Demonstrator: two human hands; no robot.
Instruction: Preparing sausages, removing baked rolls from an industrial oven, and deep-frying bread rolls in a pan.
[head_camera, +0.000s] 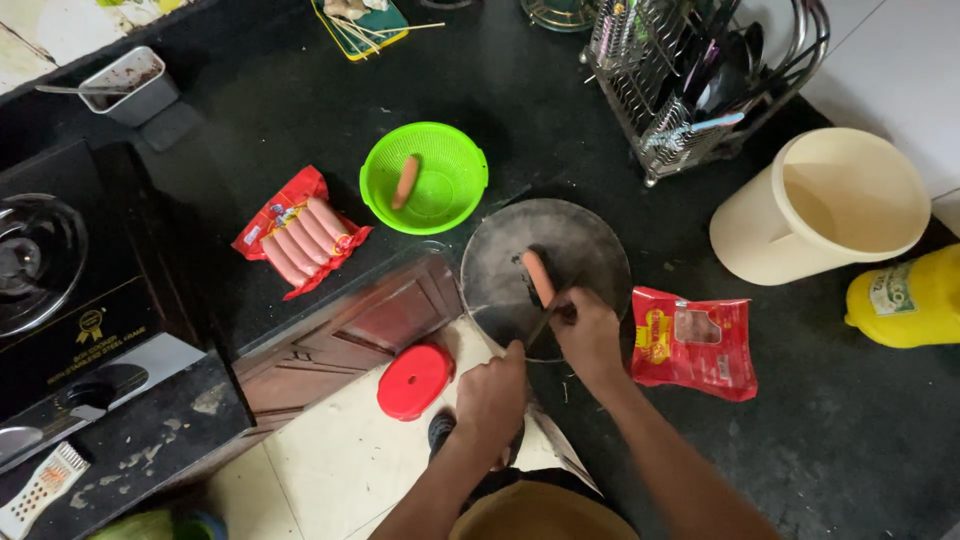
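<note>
Just past both hands, the sausage (538, 277) lies lengthwise away on the round board (590, 250), right hand (588, 335) pinning its near end, left hand (490, 398) closed on the knife (540, 325).

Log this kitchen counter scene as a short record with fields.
Surface: dark counter
Left hand: grips a knife by its handle
Right hand: steadies a sausage on the round grey board
Green colander: holds one sausage
Sealed sausage pack: left of the colander
Opened red pack: right of the board
Cream bucket: far right, beside a yellow container
</note>
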